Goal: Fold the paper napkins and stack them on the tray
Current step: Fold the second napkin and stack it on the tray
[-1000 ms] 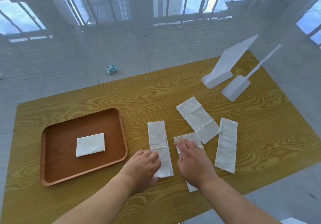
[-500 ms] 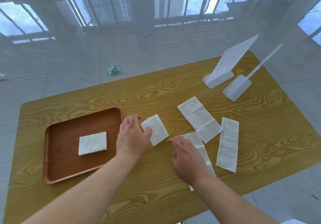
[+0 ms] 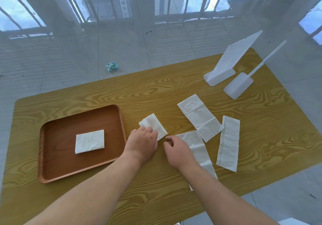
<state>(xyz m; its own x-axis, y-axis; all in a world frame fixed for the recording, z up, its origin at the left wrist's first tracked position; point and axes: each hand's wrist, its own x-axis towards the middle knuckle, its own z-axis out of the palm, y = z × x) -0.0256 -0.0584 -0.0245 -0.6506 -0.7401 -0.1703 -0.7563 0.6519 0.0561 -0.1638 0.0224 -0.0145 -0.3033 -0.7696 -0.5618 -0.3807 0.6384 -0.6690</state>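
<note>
A folded white napkin (image 3: 154,124) lies on the wooden table just right of the brown tray (image 3: 52,163). My left hand (image 3: 142,142) covers its near edge and grips it with bent fingers. One folded napkin (image 3: 89,141) lies in the middle of the tray. My right hand (image 3: 177,152) rests with loosely curled fingers on the left end of a long napkin strip (image 3: 195,143), holding nothing. Two more long strips lie to the right, one slanted (image 3: 198,115) and one nearly upright (image 3: 228,142).
Two white plastic stands (image 3: 224,67) (image 3: 238,85) stand at the table's far right corner. A crumpled bluish wrapper (image 3: 112,66) lies on the tiled floor beyond the table's far edge. The near table edge runs under my forearms.
My left hand folded the long napkin in half, carried it toward the tray side, then drew back and set it down. My right hand stayed on the other strip.
</note>
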